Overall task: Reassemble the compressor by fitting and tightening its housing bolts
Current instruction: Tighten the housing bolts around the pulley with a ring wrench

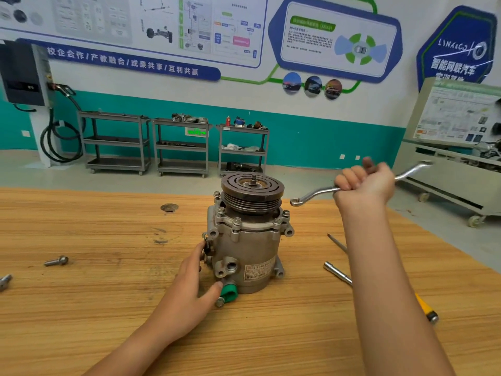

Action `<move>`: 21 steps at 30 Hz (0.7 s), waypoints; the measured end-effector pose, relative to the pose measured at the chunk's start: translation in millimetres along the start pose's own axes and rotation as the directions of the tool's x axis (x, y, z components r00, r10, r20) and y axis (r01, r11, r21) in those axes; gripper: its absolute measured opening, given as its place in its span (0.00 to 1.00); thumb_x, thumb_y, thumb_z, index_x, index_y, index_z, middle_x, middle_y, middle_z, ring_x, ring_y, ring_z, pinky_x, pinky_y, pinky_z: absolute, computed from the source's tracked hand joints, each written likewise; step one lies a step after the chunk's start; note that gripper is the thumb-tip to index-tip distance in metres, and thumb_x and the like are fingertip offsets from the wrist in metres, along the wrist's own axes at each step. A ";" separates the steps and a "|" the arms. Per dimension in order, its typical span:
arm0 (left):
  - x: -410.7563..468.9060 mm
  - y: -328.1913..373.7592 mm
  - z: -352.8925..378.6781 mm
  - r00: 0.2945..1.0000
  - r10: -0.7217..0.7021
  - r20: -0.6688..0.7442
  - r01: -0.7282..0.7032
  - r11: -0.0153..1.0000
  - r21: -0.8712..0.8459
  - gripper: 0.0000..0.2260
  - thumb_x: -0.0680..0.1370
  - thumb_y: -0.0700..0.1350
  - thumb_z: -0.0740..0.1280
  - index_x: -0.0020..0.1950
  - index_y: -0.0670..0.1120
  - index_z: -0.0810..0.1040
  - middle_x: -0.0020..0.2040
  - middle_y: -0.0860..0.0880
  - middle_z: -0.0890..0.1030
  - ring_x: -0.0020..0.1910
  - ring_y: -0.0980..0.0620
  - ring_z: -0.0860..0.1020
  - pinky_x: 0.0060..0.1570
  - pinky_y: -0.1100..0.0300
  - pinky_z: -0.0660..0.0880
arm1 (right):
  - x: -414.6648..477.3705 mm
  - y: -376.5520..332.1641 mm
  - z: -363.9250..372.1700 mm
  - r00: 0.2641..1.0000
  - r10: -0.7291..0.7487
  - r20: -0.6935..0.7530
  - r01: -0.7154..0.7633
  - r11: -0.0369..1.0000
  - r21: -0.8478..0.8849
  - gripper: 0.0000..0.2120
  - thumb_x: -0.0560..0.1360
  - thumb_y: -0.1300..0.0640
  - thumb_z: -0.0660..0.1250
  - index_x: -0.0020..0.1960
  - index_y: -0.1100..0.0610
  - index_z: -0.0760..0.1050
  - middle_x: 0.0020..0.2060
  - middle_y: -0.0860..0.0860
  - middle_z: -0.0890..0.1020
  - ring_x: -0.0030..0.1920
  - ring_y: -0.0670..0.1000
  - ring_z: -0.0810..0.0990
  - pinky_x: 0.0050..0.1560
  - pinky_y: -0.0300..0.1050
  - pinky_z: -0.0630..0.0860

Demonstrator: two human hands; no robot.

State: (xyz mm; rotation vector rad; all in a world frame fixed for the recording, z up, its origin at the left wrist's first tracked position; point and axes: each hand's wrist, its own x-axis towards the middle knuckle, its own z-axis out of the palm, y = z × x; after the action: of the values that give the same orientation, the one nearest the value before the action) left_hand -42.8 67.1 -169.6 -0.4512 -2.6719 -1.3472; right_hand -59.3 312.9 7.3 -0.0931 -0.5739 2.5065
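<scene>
Dull cast-metal compressor (245,248), shiny metal wrench (317,195), green plastic cap (229,293), grained wood table (108,308).

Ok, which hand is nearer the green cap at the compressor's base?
Left. The left hand rests against the compressor, thumb at the green cap. The right hand is raised off the compressor's upper right, gripping an offset ring wrench.

Bright, even, diffuse light fills the room, leaving only faint, soft shadows on the wooden table (81,308) beside the compressor (249,248) and under the left hand (189,291). The right hand (364,183) and the wrench (314,195) it grips are slightly blurred, with a pale sheen along the steel. Wide-angle distortion bends the wall posters (151,31) and the table's edge near the borders, where fine print goes soft.
</scene>
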 end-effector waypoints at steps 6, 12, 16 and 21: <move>0.5 -2.6 -0.3 1.000 -0.007 0.005 0.007 1.000 0.003 0.37 0.77 0.52 0.64 0.75 0.58 0.40 0.76 0.57 0.51 0.73 0.57 0.58 0.70 0.60 0.58 | 46.2 22.4 -22.9 0.956 0.291 -0.049 -0.291 0.957 -0.005 0.17 0.82 0.55 0.49 0.36 0.58 0.65 0.15 0.46 0.59 0.13 0.44 0.55 0.15 0.34 0.50; 1.8 -7.2 0.0 1.000 -0.010 -0.006 0.010 1.000 0.002 0.37 0.77 0.52 0.65 0.75 0.60 0.41 0.75 0.58 0.53 0.72 0.58 0.59 0.70 0.60 0.59 | 66.4 33.6 -18.0 0.904 0.426 -0.024 -0.427 0.902 -0.062 0.17 0.81 0.54 0.52 0.36 0.59 0.65 0.15 0.47 0.59 0.13 0.44 0.56 0.14 0.35 0.51; 2.5 -9.4 0.2 1.000 -0.003 -0.014 0.003 1.000 0.003 0.37 0.76 0.52 0.66 0.72 0.63 0.41 0.75 0.57 0.54 0.71 0.58 0.60 0.70 0.60 0.59 | 71.4 44.9 -6.8 0.876 0.482 0.029 -0.472 0.866 -0.164 0.17 0.81 0.53 0.53 0.36 0.59 0.66 0.15 0.46 0.60 0.13 0.44 0.56 0.13 0.35 0.51; 3.0 -11.3 0.5 1.000 0.006 -0.018 -0.006 1.000 0.012 0.37 0.76 0.52 0.66 0.71 0.65 0.40 0.75 0.56 0.55 0.72 0.58 0.59 0.70 0.59 0.59 | 76.6 46.9 -14.6 0.806 0.585 0.087 -0.562 0.803 -0.198 0.16 0.81 0.56 0.53 0.38 0.61 0.68 0.15 0.47 0.60 0.12 0.44 0.57 0.13 0.34 0.52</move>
State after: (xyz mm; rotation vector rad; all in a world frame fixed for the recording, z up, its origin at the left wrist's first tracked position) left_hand -49.2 61.8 -177.8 -0.4433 -2.6602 -1.3266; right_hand -144.9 324.6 -21.3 -0.1716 -0.9286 3.0714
